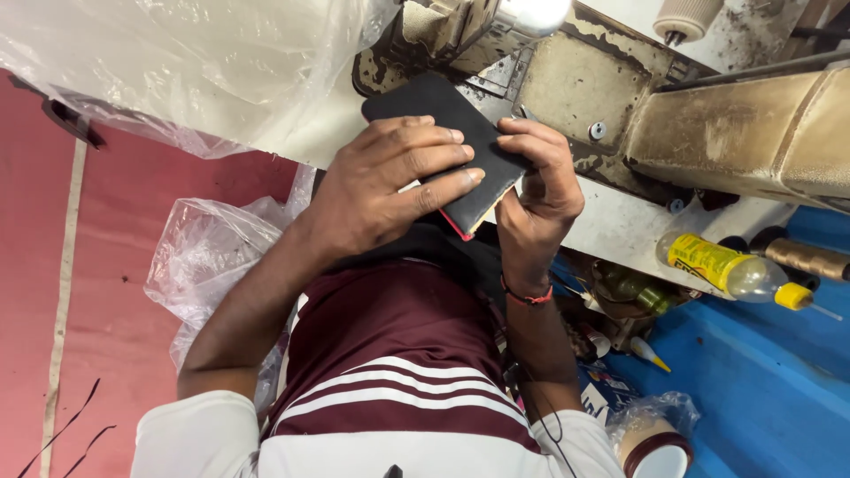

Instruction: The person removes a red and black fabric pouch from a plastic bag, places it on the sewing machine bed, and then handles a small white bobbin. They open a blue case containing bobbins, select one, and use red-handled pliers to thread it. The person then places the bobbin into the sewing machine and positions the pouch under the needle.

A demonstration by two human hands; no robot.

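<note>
Hands on black wallet at sewing machine.
I see left hand and right hand both gripping it.

Both hands are boxed in tightly. The sewing machine rises just beyond the right hand, touching close, so nothing passes that way. Clear plastic sheeting hangs beside the left hand. To the right, an oil bottle and a thread spool crowd the blue surface. Open room lies over the red floor on the left.
</note>
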